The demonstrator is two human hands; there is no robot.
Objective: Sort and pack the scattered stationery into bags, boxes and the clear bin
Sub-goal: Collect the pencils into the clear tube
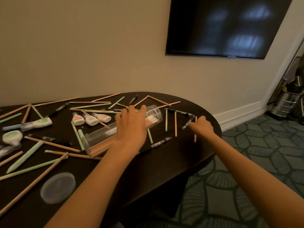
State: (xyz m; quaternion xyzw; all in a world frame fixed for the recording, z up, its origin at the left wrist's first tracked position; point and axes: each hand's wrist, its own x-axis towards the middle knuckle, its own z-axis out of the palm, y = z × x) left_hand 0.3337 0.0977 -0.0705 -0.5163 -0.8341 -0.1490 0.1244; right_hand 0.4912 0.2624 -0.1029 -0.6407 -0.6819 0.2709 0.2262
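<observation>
From the head view, my left arm reaches forward and slightly right across the dark table [164, 163], and my left hand [131, 124] lies palm down on top of the clear bin [98, 135]. Its fingers are spread and nearly straight, draped over the bin's upper wall and pressing on it rather than wrapped around it. The bin lies on its side in the middle of the table, its open mouth pointing away from me and to the right, its base toward me and to the left. A bundle of wooden pencils [102, 146] lies inside it along its length. Its round lid [57, 187] lies flat on the table near my left forearm, well apart from the bin. My right arm stretches out over the table's rounded right end, and my right hand [201, 125] sits knuckles up with the fingers bent down toward the tabletop. The fingertips are hidden behind the back of the hand, so I cannot tell whether they pinch anything. A tan pencil [195, 137] runs out from under that hand toward me, and a dark pen [187, 123] lies just beside my index finger. More pencils, green sticks [166, 120] and pens lie scattered over the table, and three small white bottles [90, 120] lie side by side to the left of the bin.
</observation>
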